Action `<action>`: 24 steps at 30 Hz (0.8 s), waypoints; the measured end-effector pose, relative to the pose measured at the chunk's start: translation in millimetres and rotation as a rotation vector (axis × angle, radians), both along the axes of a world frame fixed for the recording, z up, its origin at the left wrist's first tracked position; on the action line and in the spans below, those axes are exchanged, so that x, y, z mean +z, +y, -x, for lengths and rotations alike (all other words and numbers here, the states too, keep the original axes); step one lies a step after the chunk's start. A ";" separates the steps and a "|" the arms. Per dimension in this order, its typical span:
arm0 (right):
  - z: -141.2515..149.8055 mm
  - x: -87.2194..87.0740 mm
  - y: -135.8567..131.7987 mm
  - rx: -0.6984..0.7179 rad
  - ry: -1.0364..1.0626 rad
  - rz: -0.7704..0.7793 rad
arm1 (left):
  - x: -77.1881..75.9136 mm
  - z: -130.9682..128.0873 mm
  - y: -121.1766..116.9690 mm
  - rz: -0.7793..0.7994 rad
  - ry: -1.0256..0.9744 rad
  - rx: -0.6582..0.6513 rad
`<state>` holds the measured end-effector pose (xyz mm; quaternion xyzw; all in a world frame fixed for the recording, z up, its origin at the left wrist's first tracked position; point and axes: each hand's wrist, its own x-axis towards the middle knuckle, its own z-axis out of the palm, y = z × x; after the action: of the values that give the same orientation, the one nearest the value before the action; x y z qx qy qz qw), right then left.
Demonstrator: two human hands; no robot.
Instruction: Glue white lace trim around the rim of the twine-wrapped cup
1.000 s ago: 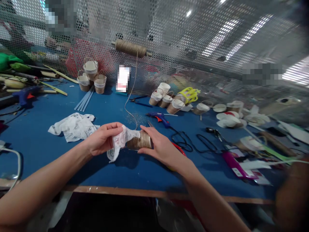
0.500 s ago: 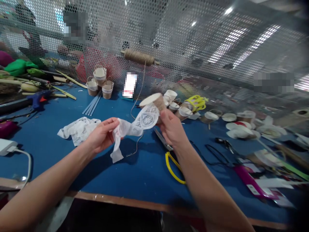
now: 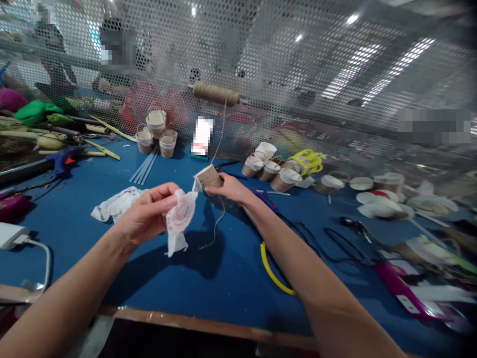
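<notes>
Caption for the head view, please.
Left hand holding white lace, right hand gripping a twine-wrapped cup above a blue table.

The blue worktop has a brown near edge. Toward its left edge lie a blue glue gun and a white charger; further in, crumpled white lace and pale sticks. Small cups stand toward the far edge. A yellow handle lies right of centre; the blurred right-hand clutter apparently includes a magenta device.
</notes>
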<state>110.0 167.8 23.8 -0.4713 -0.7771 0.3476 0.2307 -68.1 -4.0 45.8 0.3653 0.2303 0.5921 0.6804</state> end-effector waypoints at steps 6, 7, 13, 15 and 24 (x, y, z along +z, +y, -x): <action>3.1 -3.2 14.4 -0.064 -0.122 -0.107 | 12.2 12.3 -14.1 -0.067 -0.114 0.003; 5.7 -3.7 16.8 -0.077 -0.124 -0.121 | 11.8 11.4 -16.3 -0.078 -0.130 -0.022; 43.9 -14.0 18.9 -0.033 -0.062 -0.126 | 0.0 1.7 -15.6 -0.154 -0.012 -0.193; 58.2 -21.3 15.9 -0.017 -0.053 -0.110 | -2.7 -1.5 -12.0 -0.129 0.029 -0.205; 20.1 8.1 -27.4 -0.082 -0.026 -0.127 | -5.4 -20.9 -5.9 0.040 0.216 0.044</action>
<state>89.8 140.5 31.9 -0.4916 -0.7805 0.2816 0.2643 -47.2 -9.9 40.4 0.4083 0.3218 0.5595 0.6455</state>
